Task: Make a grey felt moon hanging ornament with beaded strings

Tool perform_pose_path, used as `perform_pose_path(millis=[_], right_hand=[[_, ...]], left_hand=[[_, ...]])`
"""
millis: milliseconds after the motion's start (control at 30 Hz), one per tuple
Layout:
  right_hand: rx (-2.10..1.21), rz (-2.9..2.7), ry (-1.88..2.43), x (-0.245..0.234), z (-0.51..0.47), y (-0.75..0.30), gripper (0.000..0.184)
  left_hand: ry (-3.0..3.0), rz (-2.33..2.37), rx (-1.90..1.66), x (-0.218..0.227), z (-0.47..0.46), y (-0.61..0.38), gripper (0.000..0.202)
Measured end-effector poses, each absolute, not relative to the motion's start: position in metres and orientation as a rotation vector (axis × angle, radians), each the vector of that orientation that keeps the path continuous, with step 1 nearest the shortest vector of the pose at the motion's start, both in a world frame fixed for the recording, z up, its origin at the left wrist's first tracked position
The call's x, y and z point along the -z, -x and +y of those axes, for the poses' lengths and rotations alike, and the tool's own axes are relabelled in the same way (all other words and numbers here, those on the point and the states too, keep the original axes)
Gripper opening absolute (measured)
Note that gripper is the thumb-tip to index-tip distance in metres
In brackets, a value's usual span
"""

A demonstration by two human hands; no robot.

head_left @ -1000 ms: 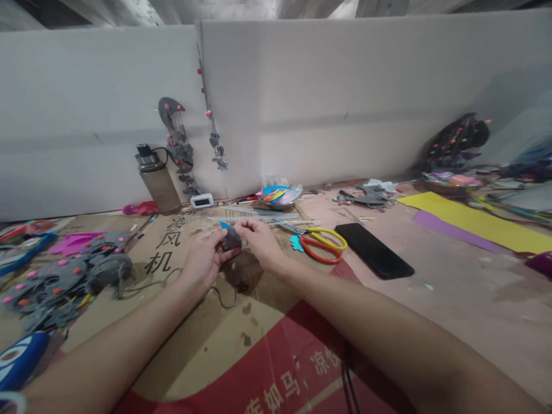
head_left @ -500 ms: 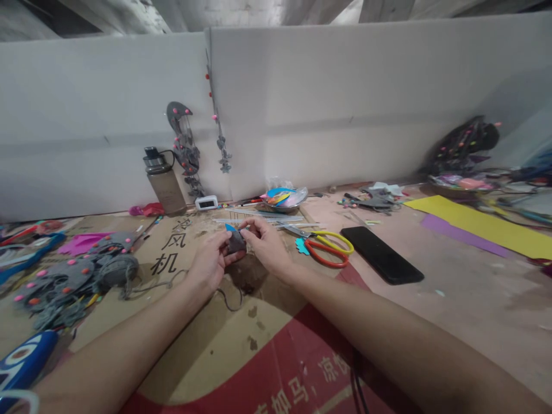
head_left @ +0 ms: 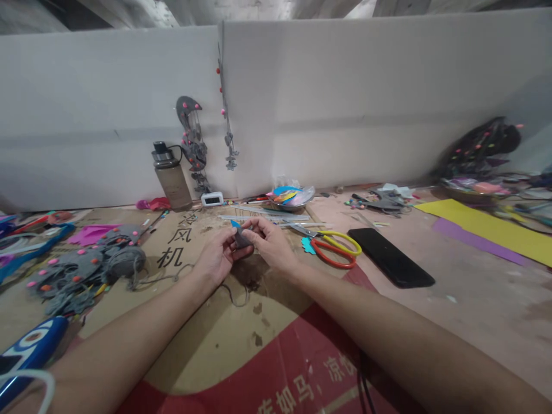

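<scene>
Both hands meet over the cardboard (head_left: pixel 202 339), pinching a small grey felt piece (head_left: pixel 242 239) with a blue scrap (head_left: pixel 234 224) showing at its top. My left hand (head_left: pixel 218 253) grips it from the left, fingers curled beneath. From the right, my right hand (head_left: pixel 268 242) presses thumb and fingertips on its edge, partly hiding it. Below the hands a thin grey yarn (head_left: pixel 235 300) lies in a loop. Just right of my right hand are scissors (head_left: pixel 334 247) with yellow and orange-red handles, beside a turquoise cut-out (head_left: pixel 307 245).
A black phone (head_left: pixel 390 256) lies to the right, near yellow sheets (head_left: pixel 487 221). Grey felt pieces with pompoms and a yarn ball (head_left: pixel 126 261) lie left. A bottle (head_left: pixel 172 181), a small white clock (head_left: pixel 212 199) and a bowl (head_left: pixel 293 206) stand at the back against the white board.
The view has shifted slightly, so everything sits a little further right. My hands keep hold of the grey felt piece, and my right fingers now cover more of it.
</scene>
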State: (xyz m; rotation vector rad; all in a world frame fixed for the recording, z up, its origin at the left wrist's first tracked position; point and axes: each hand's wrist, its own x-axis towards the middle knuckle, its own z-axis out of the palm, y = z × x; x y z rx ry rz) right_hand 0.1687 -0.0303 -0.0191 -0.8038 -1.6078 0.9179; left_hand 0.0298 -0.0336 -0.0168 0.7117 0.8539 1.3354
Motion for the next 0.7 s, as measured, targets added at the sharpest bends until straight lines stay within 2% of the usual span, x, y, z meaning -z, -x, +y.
perform_pose_path(millis=[300,700], right_hand=[[-0.952,-1.638,0.781,0.0235,-0.0254,-0.1691,0.021],[-0.962,-1.62,0.757,0.0254,-0.0225,-0.169,0.013]], left_hand=[[-0.728,0.821,-1.289,0.0203,-0.0306,-0.0259,0.006],[-0.748,0.784,-1.287,0.0211,-0.0292,-0.0258,0.005]])
